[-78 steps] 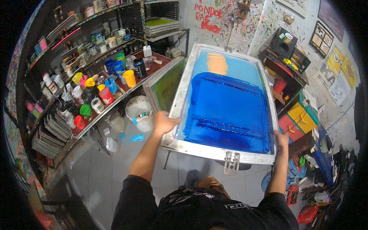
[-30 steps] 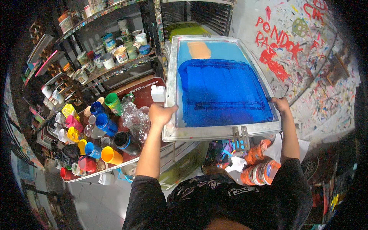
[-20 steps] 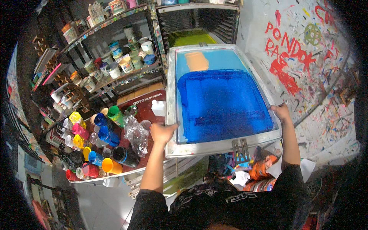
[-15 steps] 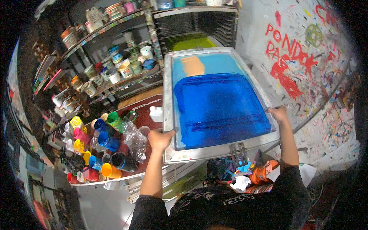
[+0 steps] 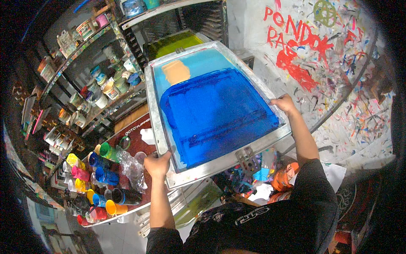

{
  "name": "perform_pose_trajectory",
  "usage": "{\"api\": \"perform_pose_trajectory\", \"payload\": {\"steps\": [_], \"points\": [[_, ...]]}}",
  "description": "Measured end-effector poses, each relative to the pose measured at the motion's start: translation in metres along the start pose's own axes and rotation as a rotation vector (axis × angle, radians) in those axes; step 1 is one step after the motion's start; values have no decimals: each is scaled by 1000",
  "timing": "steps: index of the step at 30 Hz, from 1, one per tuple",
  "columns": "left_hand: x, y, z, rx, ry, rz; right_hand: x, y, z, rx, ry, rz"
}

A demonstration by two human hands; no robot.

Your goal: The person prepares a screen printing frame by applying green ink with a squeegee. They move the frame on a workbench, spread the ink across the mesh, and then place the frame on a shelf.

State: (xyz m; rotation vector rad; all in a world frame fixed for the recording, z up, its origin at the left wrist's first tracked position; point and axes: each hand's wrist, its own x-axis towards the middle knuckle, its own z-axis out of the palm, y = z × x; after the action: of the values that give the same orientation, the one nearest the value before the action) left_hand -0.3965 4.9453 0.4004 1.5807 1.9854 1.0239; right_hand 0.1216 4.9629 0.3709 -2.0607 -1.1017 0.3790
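My left hand [image 5: 157, 164] grips the near left side of a metal-framed screen [image 5: 218, 116], thumb over the rim. My right hand [image 5: 282, 104] grips its right side, a little farther from me. The screen's mesh is light blue, with a large patch of thick dark blue ink and a small peach patch [image 5: 175, 71] at the far left. A metal clamp [image 5: 247, 161] is on the near edge. The screen's far end is in front of a slotted rack [image 5: 173, 13] holding a yellow-green screen [image 5: 167, 46]; whether they touch I cannot tell.
Shelves of paint tubs [image 5: 101, 99] run along the left. Below them a maroon tabletop [image 5: 133, 122] carries several colourful cups [image 5: 108, 175] and crumpled clear plastic [image 5: 131, 167]. A paint-smeared wall [image 5: 334, 106] is at the right. Under the screen lies a cluttered pile with orange items [image 5: 283, 178].
The view has turned from the cluttered right-hand corner toward the shelves and rack. The held screen, both hands still on it, has since shifted left in view and tilted, its right side higher.
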Motion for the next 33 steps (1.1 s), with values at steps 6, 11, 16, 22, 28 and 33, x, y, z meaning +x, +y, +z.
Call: {"api": "perform_pose_trajectory", "payload": {"steps": [6, 11, 16, 22, 28, 33], "points": [[1, 19, 6, 84, 38, -42, 27, -11, -6, -34, -69, -22], [12, 21, 21, -9, 62, -24, 63, -9, -3, -32, -77, -65], [24, 41, 27, 127, 6, -123, 96, 2, -1, 62, -104, -118], [37, 47, 30, 125, 49, -143, 89, -38, 3, 113, -156, -70], [74, 36, 42, 184, 76, -87, 102, -59, 12, 71, -152, -77], [97, 51, 41, 179, 22, -151, 138, -51, 25, 21, -73, -103]]}}
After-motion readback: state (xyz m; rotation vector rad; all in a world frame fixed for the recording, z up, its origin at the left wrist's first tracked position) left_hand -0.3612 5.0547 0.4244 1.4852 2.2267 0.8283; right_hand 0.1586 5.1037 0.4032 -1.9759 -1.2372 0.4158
